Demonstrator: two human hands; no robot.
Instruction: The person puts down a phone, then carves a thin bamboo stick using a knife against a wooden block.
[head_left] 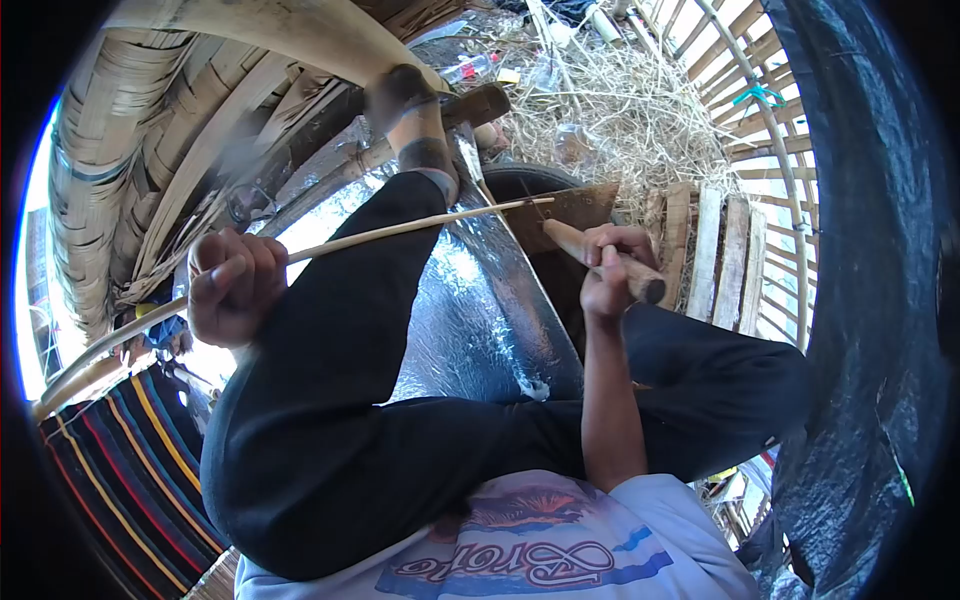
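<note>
My left hand [235, 285] is closed around a long, thin bamboo strip [390, 232], above my bent left knee. The strip runs from the lower left, behind the fist, to its tip in the middle of the view. My right hand [615, 265] grips a thick wooden handle [570, 240] with its fingers wrapped round it. A thin metal part shows at the handle's far end, close to the strip's tip. A broad, brownish blade-like piece [590, 205] lies right by it; I cannot tell whether strip and metal touch.
A shiny dark sheet [470, 310] spreads between my legs. Dry straw [620, 120] and litter lie ahead. Wooden slats [720, 255] and a bamboo lattice wall [785, 150] stand at right, beside a dark tarp [860, 300]. A thick bamboo pole [270, 40] crosses the upper left; striped cloth [135, 480] lies below.
</note>
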